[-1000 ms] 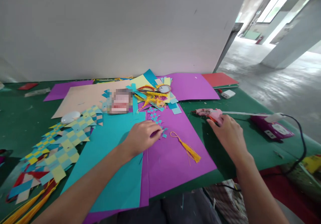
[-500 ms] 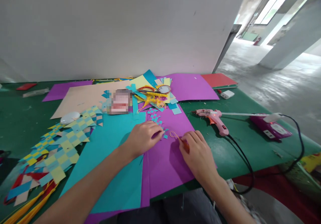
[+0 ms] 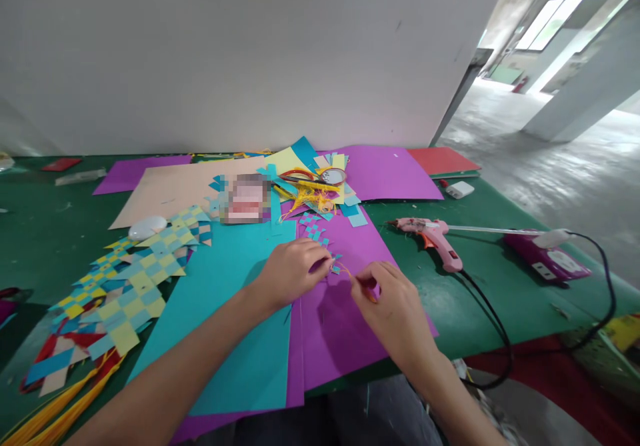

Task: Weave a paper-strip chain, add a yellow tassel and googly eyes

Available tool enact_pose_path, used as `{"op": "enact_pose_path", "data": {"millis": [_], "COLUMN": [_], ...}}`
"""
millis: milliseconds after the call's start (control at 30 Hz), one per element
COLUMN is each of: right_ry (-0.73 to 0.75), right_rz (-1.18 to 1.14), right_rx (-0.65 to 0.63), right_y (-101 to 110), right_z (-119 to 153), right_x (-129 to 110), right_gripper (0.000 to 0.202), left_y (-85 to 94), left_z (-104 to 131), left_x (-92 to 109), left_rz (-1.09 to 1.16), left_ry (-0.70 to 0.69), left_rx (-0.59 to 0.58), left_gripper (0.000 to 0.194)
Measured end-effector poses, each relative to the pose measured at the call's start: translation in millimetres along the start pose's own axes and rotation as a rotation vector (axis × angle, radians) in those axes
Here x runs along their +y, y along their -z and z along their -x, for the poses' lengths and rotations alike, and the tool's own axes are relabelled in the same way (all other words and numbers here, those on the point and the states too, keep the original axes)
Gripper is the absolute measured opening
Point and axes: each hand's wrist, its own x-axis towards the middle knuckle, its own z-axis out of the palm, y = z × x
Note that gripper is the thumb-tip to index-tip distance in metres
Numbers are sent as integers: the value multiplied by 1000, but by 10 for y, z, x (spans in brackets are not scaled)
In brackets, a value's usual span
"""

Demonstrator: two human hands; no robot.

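Note:
My left hand (image 3: 293, 271) is closed, thumb and fingertips pinching the near end of a small woven paper piece (image 3: 315, 230) in teal and purple checks. That piece lies on a purple sheet (image 3: 345, 339). To its right, my right hand (image 3: 387, 303) pinches a thin orange cord (image 3: 347, 272), whose far end meets the paper piece by my left fingertips. A bit of orange shows under the right fingers; most of it is hidden. Whether the cord passes through the paper, I cannot tell. Beneath my left forearm is a large teal sheet (image 3: 240, 353).
A pink glue gun (image 3: 435, 236) with a black cable rests on the right beside a purple power strip (image 3: 545, 256). Several green-yellow woven papers (image 3: 140, 273) and yellow tassels (image 3: 75, 406) lie left. Scissors (image 3: 305, 178) and yellow threads (image 3: 313, 199) are at the back.
My right hand has shifted slightly toward my left, and the cord's loop, earlier apart on the purple sheet, now reaches the woven paper's end. The view has turned a little left.

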Motion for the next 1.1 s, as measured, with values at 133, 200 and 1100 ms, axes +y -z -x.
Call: {"op": "enact_pose_path", "data": {"millis": [133, 200, 1100], "right_ry": [-50, -64, -22], "right_rz": [46, 29, 125], "right_rx": [-20, -4, -104], "right_y": [-67, -95, -206], "right_z": [2, -1, 101], "right_x": [-22, -45, -140], "right_gripper": [16, 16, 11], "left_y": [-12, -14, 12], "left_z": [2, 2, 0], "left_x": [-4, -3, 28], "left_rz": [-7, -7, -30], "left_ry": [0, 2, -8], "left_rx": [5, 5, 23], "left_gripper": [24, 24, 22]}}
